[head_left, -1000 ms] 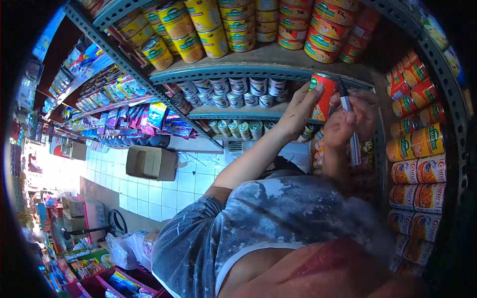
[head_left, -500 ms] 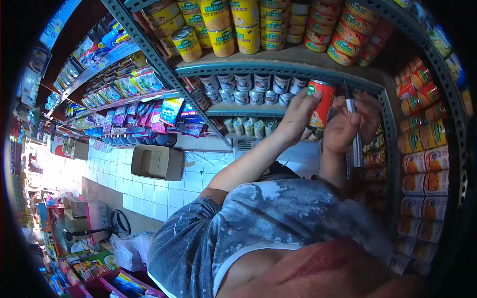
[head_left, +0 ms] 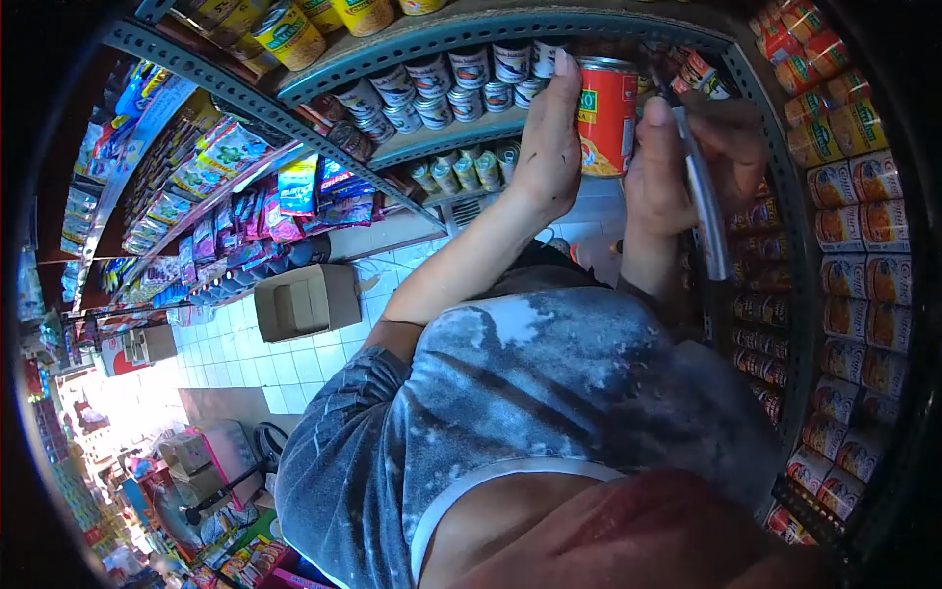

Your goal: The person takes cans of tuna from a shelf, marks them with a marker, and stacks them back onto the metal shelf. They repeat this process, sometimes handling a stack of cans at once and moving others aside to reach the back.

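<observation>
A red can (head_left: 605,118) with a green and yellow label stands upright between my hands, below the upper shelf. My left hand (head_left: 552,137) is closed against the can's left side, its thumb and fingers pointing up. My right hand (head_left: 687,162) grips a silver and white marker (head_left: 702,191) with a dark tip. The marker slants, its tip up beside the can's right edge. The fingers of my right hand are partly in shadow, close to the can.
Yellow cans (head_left: 291,37) stand on the upper shelf (head_left: 422,49), white-labelled cans (head_left: 429,79) on the one below. Stacked cans (head_left: 863,265) line the right side. Hanging packets (head_left: 299,187) are at left. An open cardboard box (head_left: 307,302) sits on the tiled floor (head_left: 245,358).
The view has shifted, so the shelves sit higher and further left. The can and both hands appear higher and larger. The marker is more slanted, still in my right hand.
</observation>
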Action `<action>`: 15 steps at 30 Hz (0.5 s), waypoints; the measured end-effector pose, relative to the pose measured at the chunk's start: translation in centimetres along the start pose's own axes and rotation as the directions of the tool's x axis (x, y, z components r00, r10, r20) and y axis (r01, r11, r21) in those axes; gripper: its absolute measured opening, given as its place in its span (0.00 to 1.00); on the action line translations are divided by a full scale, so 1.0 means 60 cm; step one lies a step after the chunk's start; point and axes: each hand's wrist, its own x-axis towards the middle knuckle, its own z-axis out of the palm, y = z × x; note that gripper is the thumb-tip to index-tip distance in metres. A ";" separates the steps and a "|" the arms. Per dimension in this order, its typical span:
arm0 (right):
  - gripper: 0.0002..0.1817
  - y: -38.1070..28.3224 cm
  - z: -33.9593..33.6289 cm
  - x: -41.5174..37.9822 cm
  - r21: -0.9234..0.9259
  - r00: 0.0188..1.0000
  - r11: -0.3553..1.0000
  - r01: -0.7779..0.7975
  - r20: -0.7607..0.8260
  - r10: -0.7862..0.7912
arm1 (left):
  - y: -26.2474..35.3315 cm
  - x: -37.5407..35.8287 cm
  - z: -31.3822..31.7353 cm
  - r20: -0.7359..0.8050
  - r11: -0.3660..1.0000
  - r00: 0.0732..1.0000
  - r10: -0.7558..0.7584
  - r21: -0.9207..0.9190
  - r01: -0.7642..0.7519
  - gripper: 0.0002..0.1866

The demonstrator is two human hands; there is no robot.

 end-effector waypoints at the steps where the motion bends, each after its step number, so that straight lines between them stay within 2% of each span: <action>1: 0.13 -0.001 -0.004 0.000 -0.004 1.000 1.000 -0.001 -0.002 0.001 | -0.001 0.001 0.002 0.005 1.000 1.000 -0.003 0.002 0.003 0.32; 3: 0.12 -0.001 -0.012 0.003 -0.006 0.989 0.993 0.118 0.093 -0.117 | 0.001 0.003 0.012 0.004 1.000 1.000 0.007 0.010 -0.007 0.32; 4: 0.11 -0.005 -0.027 0.010 -0.082 0.977 0.986 0.145 0.168 -0.130 | 0.000 0.005 0.016 0.003 1.000 1.000 0.021 0.016 -0.021 0.31; 10: 0.09 0.004 -0.025 0.026 -0.159 0.976 0.971 0.180 0.154 -0.156 | -0.009 0.025 0.023 0.068 0.985 0.989 0.130 0.108 -0.136 0.31; 15: 0.09 0.015 -0.030 0.034 -0.154 0.976 0.970 0.187 0.138 -0.166 | -0.017 0.042 0.032 0.080 0.980 0.986 0.147 0.121 -0.156 0.32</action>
